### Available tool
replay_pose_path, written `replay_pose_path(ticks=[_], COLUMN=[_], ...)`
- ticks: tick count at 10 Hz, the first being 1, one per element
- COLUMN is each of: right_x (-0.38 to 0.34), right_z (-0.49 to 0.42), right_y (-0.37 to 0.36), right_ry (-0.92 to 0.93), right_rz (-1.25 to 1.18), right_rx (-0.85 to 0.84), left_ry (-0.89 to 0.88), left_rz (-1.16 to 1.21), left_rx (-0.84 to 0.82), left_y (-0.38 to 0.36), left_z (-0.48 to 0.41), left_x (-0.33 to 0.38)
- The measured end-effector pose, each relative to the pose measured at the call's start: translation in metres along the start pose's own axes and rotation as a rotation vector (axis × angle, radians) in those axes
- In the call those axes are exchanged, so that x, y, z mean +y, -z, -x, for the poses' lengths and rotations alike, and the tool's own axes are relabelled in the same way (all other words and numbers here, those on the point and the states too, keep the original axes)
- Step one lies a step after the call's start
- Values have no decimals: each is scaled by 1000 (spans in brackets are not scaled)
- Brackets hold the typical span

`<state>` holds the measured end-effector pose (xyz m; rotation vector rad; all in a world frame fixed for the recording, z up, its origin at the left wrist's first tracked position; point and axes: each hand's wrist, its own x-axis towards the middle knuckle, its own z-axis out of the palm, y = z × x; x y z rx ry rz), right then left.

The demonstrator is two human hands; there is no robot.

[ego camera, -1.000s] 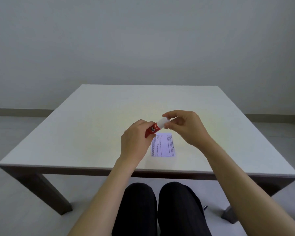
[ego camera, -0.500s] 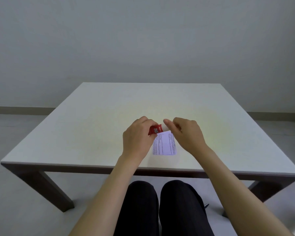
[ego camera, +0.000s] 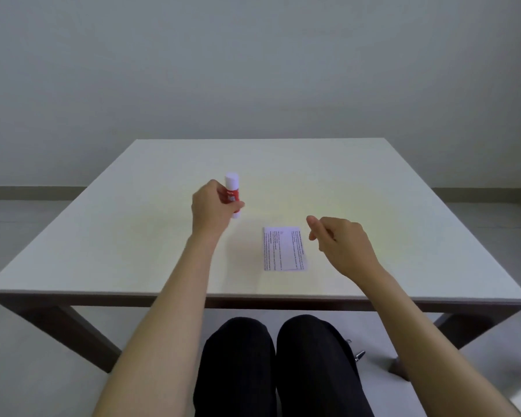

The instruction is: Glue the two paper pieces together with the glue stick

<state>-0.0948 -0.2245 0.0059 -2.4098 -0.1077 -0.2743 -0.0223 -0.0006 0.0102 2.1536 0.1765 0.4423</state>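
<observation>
Gripping the glue stick (ego camera: 232, 194) upright, the left hand (ego camera: 213, 210) is wrapping its fingers around the red middle of the tube, so that the white cap is standing clear above the knuckles and the white base is showing below the thumb. The base is sitting at or just above the white table (ego camera: 133, 236); whether it is touching the surface is not clear. No container is showing on the table, and the glue stick is wearing its cap.

The printed paper (ego camera: 285, 248) is lying flat near the front edge of the table, to the right of the left hand and apart from it. It is reading as one rectangle with lines of small text along its edges; a second piece cannot be told apart from it.

The right hand (ego camera: 339, 240) is hovering just beside the paper's right edge, empty, with its fingers loosely curled and the thumb and forefinger slightly apart, pointing toward the paper's upper right corner without touching it.
</observation>
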Motion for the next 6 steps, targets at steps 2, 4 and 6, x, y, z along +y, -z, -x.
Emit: replay_pose_path(ticks=[2,4,6], right_x=[14,13,11], right_z=[3,7,11], right_y=[0,-5,-9], right_ry=[-39,5,1], right_rz=[-26,12,-6], right_rx=[1,-39,-60], left_ry=[26,48,34], left_rz=[0,10,-4], left_rx=[-10,-33,-15], left_y=[-17,-23,-28], left_z=[-20,-15,-9], left_x=[-12,-26,-30])
